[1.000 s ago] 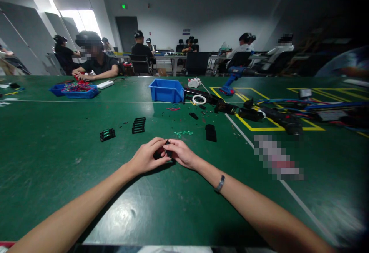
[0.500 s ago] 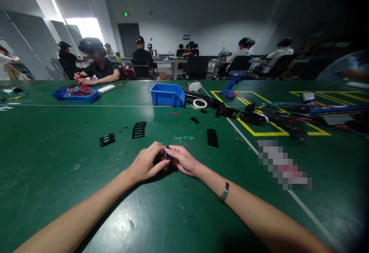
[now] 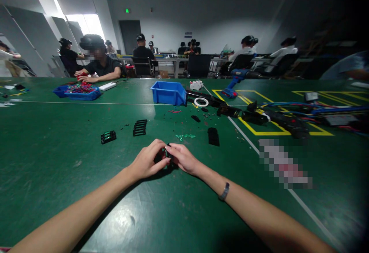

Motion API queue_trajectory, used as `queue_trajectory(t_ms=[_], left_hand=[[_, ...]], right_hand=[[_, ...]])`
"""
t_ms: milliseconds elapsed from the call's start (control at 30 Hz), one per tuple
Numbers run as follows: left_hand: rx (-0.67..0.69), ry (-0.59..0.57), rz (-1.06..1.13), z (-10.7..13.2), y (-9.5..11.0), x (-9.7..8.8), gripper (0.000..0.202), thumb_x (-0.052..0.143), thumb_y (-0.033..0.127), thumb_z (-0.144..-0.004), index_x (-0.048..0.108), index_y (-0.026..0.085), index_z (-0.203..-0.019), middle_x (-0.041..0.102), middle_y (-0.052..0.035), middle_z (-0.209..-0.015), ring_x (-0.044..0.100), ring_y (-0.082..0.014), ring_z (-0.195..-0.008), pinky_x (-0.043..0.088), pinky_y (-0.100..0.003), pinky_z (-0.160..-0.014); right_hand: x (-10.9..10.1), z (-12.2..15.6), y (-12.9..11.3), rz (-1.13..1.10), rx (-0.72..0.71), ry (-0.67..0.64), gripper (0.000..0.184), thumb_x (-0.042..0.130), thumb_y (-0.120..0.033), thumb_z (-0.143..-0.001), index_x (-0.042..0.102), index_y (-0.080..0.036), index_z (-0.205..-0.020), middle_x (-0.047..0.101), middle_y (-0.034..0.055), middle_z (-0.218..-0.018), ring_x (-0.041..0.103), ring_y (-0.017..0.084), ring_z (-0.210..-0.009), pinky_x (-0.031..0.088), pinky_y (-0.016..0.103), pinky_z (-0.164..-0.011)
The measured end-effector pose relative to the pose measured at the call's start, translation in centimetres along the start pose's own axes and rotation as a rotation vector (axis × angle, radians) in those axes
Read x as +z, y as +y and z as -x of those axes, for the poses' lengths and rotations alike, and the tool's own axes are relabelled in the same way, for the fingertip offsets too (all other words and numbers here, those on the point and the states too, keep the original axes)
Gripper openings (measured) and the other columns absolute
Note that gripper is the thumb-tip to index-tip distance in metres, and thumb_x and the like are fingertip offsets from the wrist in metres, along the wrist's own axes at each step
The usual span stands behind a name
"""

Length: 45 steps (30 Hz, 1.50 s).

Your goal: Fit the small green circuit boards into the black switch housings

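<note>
My left hand and my right hand meet low over the green table, both with fingers pinched round a small black part held between them. Most of that part is hidden by my fingers. Just beyond the hands lie small green bits, a black block, a black slotted piece and another black piece to the left.
A blue bin stands mid-table, with a white tape ring, black tools, a blue drill and cables to the right. A person sits at the far left behind a blue tray. Other people work at desks behind.
Both hands stay pinched on the small black part, with only slight finger shifts. The view has tilted a little.
</note>
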<state>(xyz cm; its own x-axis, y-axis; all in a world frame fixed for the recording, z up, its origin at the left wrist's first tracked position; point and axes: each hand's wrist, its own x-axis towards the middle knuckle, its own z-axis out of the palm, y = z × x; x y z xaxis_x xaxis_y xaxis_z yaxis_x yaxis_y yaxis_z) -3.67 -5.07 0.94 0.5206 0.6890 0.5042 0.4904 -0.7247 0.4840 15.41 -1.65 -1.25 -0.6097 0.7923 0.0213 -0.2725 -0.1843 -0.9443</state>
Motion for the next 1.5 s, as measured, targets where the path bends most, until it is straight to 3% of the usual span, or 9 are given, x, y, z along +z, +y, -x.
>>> queue_trajectory(t_ms=[133,367,600,867,1067,1233,1500], left_hand=[[-0.011,-0.015,-0.002,-0.1,0.1,-0.1,0.033,0.061,0.031,-0.097,0.053,0.019,-0.126,0.058,-0.0117,-0.116,0.060,-0.0219,-0.101,0.052,-0.033,-0.085],[0.000,-0.014,0.010,0.0,-0.1,0.1,0.031,0.063,0.032,-0.096,0.053,0.019,-0.122,0.059,-0.0113,-0.115,0.059,-0.0223,-0.102,0.052,-0.035,-0.088],[-0.032,0.024,0.068,0.1,-0.1,0.1,0.029,0.062,0.031,-0.097,0.053,0.019,-0.122,0.056,-0.0100,-0.113,0.060,-0.0192,-0.094,0.051,-0.032,-0.083],[-0.046,0.068,0.073,0.1,-0.4,0.0,0.027,0.063,0.030,-0.096,0.054,0.018,-0.119,0.056,-0.0111,-0.116,0.058,-0.0212,-0.101,0.051,-0.034,-0.086],[-0.045,0.068,0.070,-0.1,-0.5,0.1,0.047,0.068,0.033,-0.093,0.049,0.020,-0.133,0.056,-0.0134,-0.126,0.060,-0.0243,-0.112,0.053,-0.037,-0.094],[-0.014,0.050,0.015,0.0,-0.8,0.1,0.060,0.073,0.035,-0.090,0.048,0.023,-0.143,0.054,-0.0140,-0.137,0.057,-0.0270,-0.125,0.052,-0.040,-0.103],[0.031,0.004,0.036,0.1,-1.0,0.2,0.070,0.075,0.039,-0.089,0.043,0.026,-0.150,0.054,-0.0129,-0.143,0.055,-0.0263,-0.131,0.050,-0.041,-0.109]], right_hand=[[-0.4,-0.1,0.2,0.055,-0.007,0.000,0.039,0.075,-0.053,-0.085,0.066,-0.016,-0.092,0.063,0.0008,-0.080,0.053,0.012,-0.067,0.040,0.024,-0.060],[-0.5,0.1,0.1,0.094,-0.008,0.003,0.034,0.075,-0.049,-0.086,0.065,-0.017,-0.084,0.058,-0.0021,-0.073,0.048,0.011,-0.062,0.035,0.023,-0.056],[0.1,0.2,-0.1,-0.007,-0.006,-0.012,0.040,0.070,-0.055,-0.089,0.066,-0.015,-0.086,0.063,0.0016,-0.079,0.057,0.013,-0.066,0.046,0.027,-0.062],[0.1,0.2,-0.8,-0.085,0.039,-0.025,0.033,0.082,-0.042,-0.081,0.066,-0.014,-0.091,0.063,-0.0005,-0.077,0.062,0.012,-0.064,0.049,0.024,-0.060],[-0.2,0.0,-0.5,-0.141,0.026,0.017,0.037,0.083,-0.035,-0.080,0.067,-0.016,-0.108,0.068,0.0004,-0.086,0.062,0.010,-0.068,0.047,0.021,-0.059],[-0.1,-0.1,-0.3,-0.181,0.014,0.013,0.049,0.086,-0.029,-0.076,0.063,-0.018,-0.117,0.072,0.0029,-0.095,0.069,0.013,-0.080,0.054,0.026,-0.075],[-0.2,0.0,-0.3,-0.147,0.016,-0.008,0.060,0.086,-0.026,-0.075,0.056,-0.019,-0.127,0.071,0.0015,-0.089,0.071,0.016,-0.077,0.056,0.028,-0.070]])
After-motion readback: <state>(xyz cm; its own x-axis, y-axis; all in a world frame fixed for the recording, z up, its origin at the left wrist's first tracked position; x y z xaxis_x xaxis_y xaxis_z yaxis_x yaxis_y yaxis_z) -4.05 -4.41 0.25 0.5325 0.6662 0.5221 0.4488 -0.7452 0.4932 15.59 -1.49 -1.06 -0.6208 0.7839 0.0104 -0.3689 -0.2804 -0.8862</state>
